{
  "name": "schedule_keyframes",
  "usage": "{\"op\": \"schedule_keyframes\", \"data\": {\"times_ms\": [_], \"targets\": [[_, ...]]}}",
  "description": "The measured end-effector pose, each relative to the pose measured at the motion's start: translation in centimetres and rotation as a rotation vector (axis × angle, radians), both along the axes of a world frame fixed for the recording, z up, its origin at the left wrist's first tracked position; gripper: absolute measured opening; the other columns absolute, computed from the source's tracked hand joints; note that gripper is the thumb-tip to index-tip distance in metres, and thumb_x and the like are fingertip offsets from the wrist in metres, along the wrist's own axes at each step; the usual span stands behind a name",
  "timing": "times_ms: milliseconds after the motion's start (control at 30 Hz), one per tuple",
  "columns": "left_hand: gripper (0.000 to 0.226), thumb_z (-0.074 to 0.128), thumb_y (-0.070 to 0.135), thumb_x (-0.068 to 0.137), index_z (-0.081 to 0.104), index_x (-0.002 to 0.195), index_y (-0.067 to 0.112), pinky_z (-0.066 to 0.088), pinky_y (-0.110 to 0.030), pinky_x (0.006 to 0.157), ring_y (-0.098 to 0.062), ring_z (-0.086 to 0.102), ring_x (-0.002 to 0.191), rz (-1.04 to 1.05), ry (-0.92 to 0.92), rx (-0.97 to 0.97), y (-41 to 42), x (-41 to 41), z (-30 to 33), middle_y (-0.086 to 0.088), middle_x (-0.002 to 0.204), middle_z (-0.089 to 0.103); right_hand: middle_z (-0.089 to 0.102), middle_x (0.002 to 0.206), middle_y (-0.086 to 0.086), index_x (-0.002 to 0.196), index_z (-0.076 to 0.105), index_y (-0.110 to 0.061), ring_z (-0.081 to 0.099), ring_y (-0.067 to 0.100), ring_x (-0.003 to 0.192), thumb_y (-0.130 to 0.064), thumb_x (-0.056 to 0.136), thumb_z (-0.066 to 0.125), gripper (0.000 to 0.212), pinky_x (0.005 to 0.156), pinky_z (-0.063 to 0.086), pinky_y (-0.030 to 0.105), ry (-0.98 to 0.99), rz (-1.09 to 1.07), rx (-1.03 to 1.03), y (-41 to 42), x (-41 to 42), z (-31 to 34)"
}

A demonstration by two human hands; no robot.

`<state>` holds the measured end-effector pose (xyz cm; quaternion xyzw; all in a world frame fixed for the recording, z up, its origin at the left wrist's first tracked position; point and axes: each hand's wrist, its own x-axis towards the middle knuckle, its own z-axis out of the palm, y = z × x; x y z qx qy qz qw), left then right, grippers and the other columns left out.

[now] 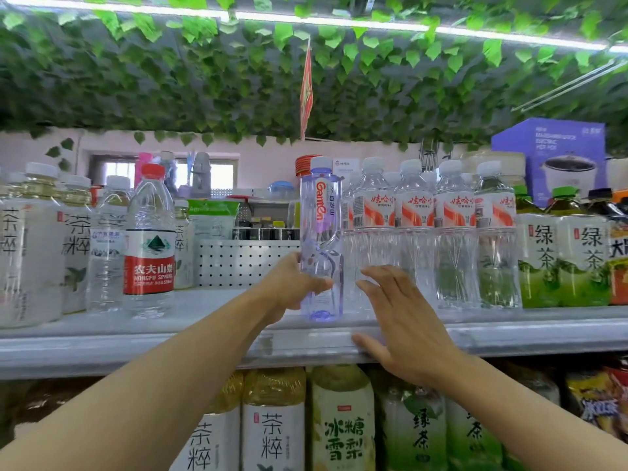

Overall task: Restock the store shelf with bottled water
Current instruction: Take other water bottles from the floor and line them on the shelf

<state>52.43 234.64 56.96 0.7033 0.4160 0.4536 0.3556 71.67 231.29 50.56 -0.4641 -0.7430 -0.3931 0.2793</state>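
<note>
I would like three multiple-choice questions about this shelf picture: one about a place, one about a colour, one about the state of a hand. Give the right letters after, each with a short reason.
1. Where does the purple-tinted Ganten bottle stand?
A. on the lower shelf
B. on the upper shelf, just left of the row of clear red-labelled bottles
C. behind the purple box

2. What colour is the cap of the Nongfu Spring bottle?
A. red
B. white
C. green

3. What is the right hand doing?
A. it grips a bottle by the cap
B. it is a closed fist
C. it is open, fingers spread, holding nothing

Answers:
1 B, its base is on the upper shelf, where the left hand grips its lower part.
2 A, the cap is plainly red.
3 C, the fingers are straight and no bottle is in it.
</note>
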Motion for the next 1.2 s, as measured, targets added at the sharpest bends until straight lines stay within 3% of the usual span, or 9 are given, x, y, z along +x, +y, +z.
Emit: {"op": "schedule_keyframes", "data": {"times_ms": [300,533,667,833,933,1100,1200], "targets": [[0.047,0.070,0.012,0.083,0.043,0.122,0.012,0.041,-0.026,0.061,-0.014,0.058,0.085,-0.016,-0.022,0.014,-0.1,1.2,-0.2,-0.002,0.093,0.061,0.039,0.134,0.008,0.125,0.043,-0.010,0.035,0.028,0.125,-0.056,0.078,0.045,0.066,0.108,0.022,0.037,-0.009,-0.002,0.033,0.2,-0.2,0.0],[0.057,0.072,0.016,0.081,0.043,0.130,0.015,0.045,-0.035,0.082,-0.021,0.061,0.101,-0.018,0.018,-0.012,-0.1,0.5,-0.7,-0.008,0.106,0.066,0.036,0.137,0.009,0.128,0.041,-0.011,0.032,0.028,0.127,-0.055,0.078,0.045,0.067,0.109,0.018,0.034,0.051,0.037,0.018,0.1,-0.4,0.0],[0.053,0.070,0.013,0.082,0.044,0.128,0.014,0.045,-0.030,0.076,-0.018,0.061,0.092,-0.022,0.038,-0.011,-0.3,0.5,-0.6,-0.004,0.096,0.066,0.035,0.139,0.008,0.130,0.039,-0.013,0.030,0.027,0.130,-0.055,0.079,0.042,0.065,0.111,0.018,0.034,0.083,0.036,0.000,0.2,-0.4,-0.5],[0.053,0.071,0.014,0.082,0.044,0.127,0.013,0.047,-0.038,0.089,-0.022,0.062,0.097,-0.011,0.051,-0.021,-0.3,0.5,-0.5,-0.006,0.099,0.067,0.034,0.140,0.006,0.130,0.039,-0.015,0.030,0.026,0.130,-0.056,0.079,0.041,0.065,0.112,0.025,0.037,0.089,0.027,0.015,0.3,-0.4,-0.6],[0.057,0.072,0.019,0.081,0.043,0.129,0.013,0.046,-0.037,0.089,-0.020,0.062,0.098,0.013,0.104,-0.016,-0.6,0.3,-0.5,-0.006,0.103,0.066,0.035,0.140,0.007,0.129,0.039,-0.015,0.030,0.026,0.130,-0.057,0.079,0.041,0.065,0.111,0.027,0.037,0.093,0.016,0.013,0.0,-0.6,-0.6],[0.068,0.075,0.020,0.078,0.038,0.135,0.016,0.044,-0.036,0.096,-0.020,0.054,0.112,0.222,0.128,0.147,-2.8,-0.9,-1.1,-0.007,0.127,0.055,0.034,0.140,0.008,0.129,0.037,-0.016,0.028,0.027,0.130,-0.046,0.078,0.062,0.065,0.108,0.029,0.040,0.151,0.067,-0.010,-1.7,-1.2,-1.0],[0.050,0.071,0.016,0.082,0.046,0.125,0.018,0.048,-0.026,0.086,-0.014,0.057,0.103,0.318,0.069,0.304,-5.9,-2.4,-2.0,-0.001,0.116,0.058,0.038,0.137,0.009,0.128,0.035,-0.017,0.030,0.026,0.127,-0.037,0.077,0.071,0.066,0.107,0.033,0.042,0.179,0.081,-0.026,-3.7,-1.9,-2.1]]}}
